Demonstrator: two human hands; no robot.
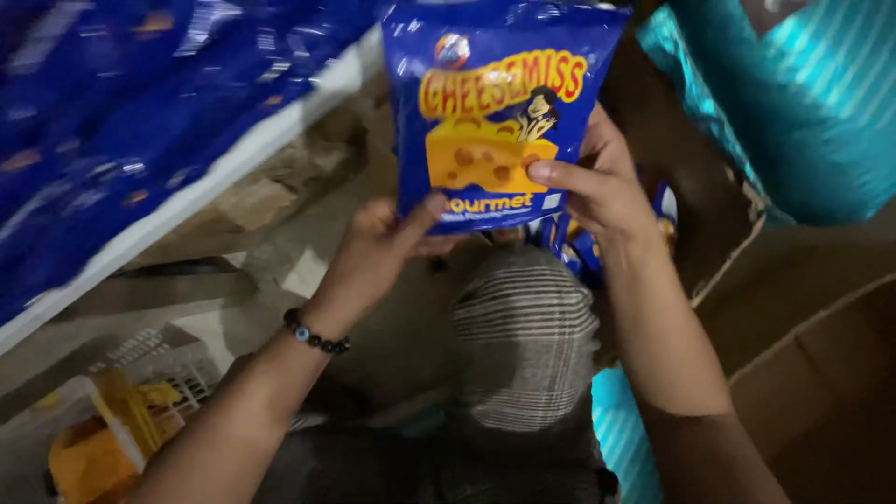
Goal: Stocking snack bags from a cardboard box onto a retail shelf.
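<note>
Both hands hold one blue snack bag (495, 112) upright above the lap: the left hand (378, 247) pinches its bottom corner, the right hand (597, 191) grips its right edge. A cardboard box (812, 373) stands at right.

**Shelf and floor**

A white-edged shelf (196, 191) is running across the upper left of the frame, carrying blue snack bags (112, 103). A yellow and white plastic crate (121, 420) is sitting on the floor (308, 252) at lower left.
</note>
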